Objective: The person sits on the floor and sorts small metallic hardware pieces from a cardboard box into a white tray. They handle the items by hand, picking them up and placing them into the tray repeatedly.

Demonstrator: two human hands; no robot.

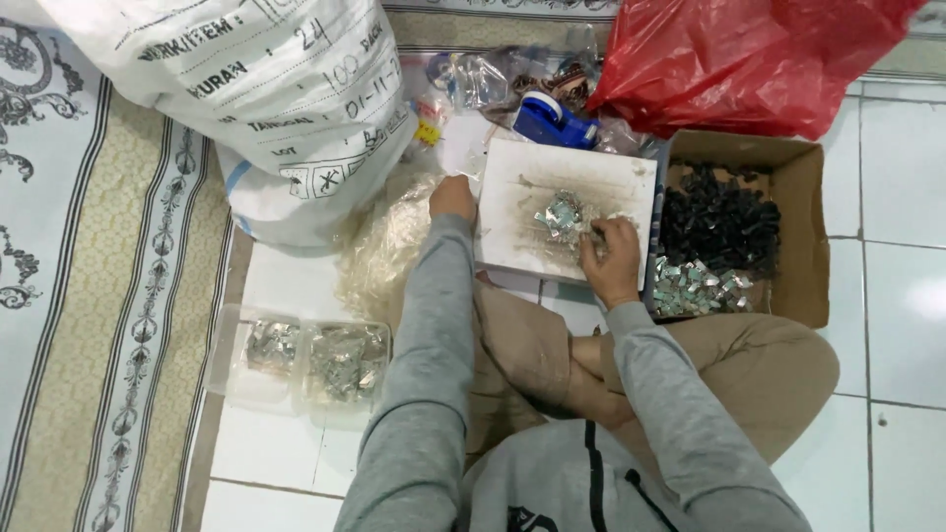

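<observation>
We've got R hand (613, 258) fingers curled on silver bits pile (564, 214) mid white board (567, 212). L hand (452, 197) at board's left edge, grip can't tell. Cardboard box (798, 236) just right.

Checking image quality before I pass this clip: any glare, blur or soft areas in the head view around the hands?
Head view: even indoor light, soft shadows; glare on the white floor tile at right. The right hand and small silver pieces on the white board look slightly soft; individual pieces cannot be told apart. The left hand is reasonably sharp.
</observation>
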